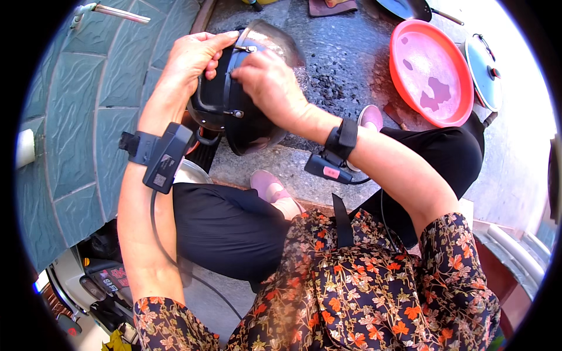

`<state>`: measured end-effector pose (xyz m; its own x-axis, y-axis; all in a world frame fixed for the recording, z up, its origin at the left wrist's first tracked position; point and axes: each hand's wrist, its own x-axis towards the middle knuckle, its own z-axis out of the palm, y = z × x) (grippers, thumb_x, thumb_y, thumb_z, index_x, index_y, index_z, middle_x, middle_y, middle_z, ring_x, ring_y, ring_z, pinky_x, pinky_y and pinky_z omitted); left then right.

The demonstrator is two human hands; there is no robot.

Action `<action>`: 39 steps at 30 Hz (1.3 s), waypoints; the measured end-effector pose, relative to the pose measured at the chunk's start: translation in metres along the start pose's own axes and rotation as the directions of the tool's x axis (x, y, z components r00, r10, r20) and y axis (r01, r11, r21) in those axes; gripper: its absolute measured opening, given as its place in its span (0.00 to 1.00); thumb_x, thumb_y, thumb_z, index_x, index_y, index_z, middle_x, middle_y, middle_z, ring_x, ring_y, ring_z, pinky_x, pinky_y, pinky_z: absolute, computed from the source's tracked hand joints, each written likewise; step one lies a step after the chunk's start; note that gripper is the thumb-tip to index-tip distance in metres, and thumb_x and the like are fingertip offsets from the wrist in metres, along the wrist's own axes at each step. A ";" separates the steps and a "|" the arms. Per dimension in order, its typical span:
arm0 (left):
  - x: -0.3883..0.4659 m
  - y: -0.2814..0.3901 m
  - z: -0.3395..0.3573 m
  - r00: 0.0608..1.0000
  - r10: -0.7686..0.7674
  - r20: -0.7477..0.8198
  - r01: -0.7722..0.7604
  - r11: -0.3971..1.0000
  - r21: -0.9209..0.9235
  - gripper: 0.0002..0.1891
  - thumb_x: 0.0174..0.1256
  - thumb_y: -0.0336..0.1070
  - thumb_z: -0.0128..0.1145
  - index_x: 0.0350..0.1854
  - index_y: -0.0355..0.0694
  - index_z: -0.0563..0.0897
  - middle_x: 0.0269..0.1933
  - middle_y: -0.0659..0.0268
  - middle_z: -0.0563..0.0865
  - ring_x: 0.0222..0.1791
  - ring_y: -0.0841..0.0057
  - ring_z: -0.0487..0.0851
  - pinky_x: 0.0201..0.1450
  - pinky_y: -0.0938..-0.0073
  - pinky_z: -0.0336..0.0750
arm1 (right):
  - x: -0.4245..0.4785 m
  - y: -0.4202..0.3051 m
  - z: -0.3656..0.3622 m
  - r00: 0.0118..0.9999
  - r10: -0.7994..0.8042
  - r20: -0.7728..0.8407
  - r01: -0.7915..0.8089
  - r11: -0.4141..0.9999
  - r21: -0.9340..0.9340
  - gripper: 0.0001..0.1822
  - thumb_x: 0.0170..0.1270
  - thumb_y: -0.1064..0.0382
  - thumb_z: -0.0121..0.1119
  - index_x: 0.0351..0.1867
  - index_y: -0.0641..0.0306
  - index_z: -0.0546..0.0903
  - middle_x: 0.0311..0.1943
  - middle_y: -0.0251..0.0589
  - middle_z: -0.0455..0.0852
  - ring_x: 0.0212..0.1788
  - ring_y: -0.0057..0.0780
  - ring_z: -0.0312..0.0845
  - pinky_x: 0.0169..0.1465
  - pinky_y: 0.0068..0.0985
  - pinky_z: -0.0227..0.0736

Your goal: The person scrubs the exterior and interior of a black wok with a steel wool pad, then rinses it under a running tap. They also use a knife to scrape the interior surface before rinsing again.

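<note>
A round black metal vessel (228,94), apparently a pot, is tipped on its side before me. A band with riveted metal fittings (237,114) runs across it. My left hand (195,59) grips its upper left edge, thumb stretched along the top and fingers curled under. My right hand (268,81) is at the vessel's face with bent fingers, blurred by motion. I cannot tell whether it holds anything. Dark crumbly flakes (329,85) lie scattered on the concrete just right of the vessel.
Toward the right are a red plastic basin (397,70) with wet patches, a lidded pot (480,72) and, farther back, a pan (408,8). A rusty flat scraper (394,116) lies near my foot. A folded cloth (331,9) is at the top. Left stands a tiled wall (79,109).
</note>
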<state>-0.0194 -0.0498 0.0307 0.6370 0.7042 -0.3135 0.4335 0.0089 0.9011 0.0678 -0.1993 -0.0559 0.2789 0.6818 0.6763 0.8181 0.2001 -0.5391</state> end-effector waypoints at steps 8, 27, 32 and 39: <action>-0.001 -0.001 -0.006 1.000 -0.017 -0.004 0.017 1.000 0.013 0.17 0.63 0.47 0.74 0.29 0.45 0.78 0.21 0.79 0.74 0.14 0.94 0.66 0.15 0.89 0.61 | -0.017 -0.008 -0.007 0.968 -0.150 0.204 0.136 0.987 0.081 0.07 0.54 0.64 0.63 0.34 0.54 0.89 0.36 0.35 0.81 0.45 0.38 0.77 0.50 0.34 0.76; -0.010 0.003 -0.026 0.993 -0.120 -0.013 0.120 0.992 -0.025 0.16 0.63 0.44 0.74 0.28 0.44 0.79 0.21 0.79 0.74 0.14 0.93 0.67 0.15 0.88 0.60 | -0.010 0.045 -0.005 0.964 0.238 -0.119 -0.223 0.966 0.128 0.06 0.55 0.69 0.68 0.35 0.58 0.87 0.36 0.40 0.84 0.44 0.44 0.78 0.52 0.38 0.76; -0.008 -0.001 -0.028 0.992 -0.125 -0.009 0.125 0.992 -0.032 0.15 0.64 0.45 0.74 0.28 0.44 0.80 0.21 0.79 0.74 0.14 0.93 0.66 0.15 0.88 0.59 | -0.039 0.018 -0.012 0.998 0.055 0.042 -0.062 0.979 0.195 0.07 0.56 0.69 0.68 0.36 0.56 0.87 0.38 0.37 0.82 0.42 0.43 0.77 0.49 0.37 0.76; -0.013 0.004 -0.032 0.990 -0.137 -0.027 0.137 0.991 0.006 0.16 0.67 0.46 0.71 0.28 0.47 0.76 0.20 0.79 0.71 0.13 0.93 0.64 0.14 0.87 0.58 | -0.029 0.018 -0.015 0.998 0.036 0.050 -0.045 0.982 0.184 0.08 0.54 0.70 0.66 0.36 0.57 0.88 0.37 0.37 0.83 0.43 0.41 0.77 0.51 0.36 0.76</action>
<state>-0.0465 -0.0361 0.0479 0.5542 0.7153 -0.4256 0.5206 0.1010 0.8478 0.0826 -0.2259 -0.0773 0.2827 0.7230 0.6304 0.6985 0.2953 -0.6519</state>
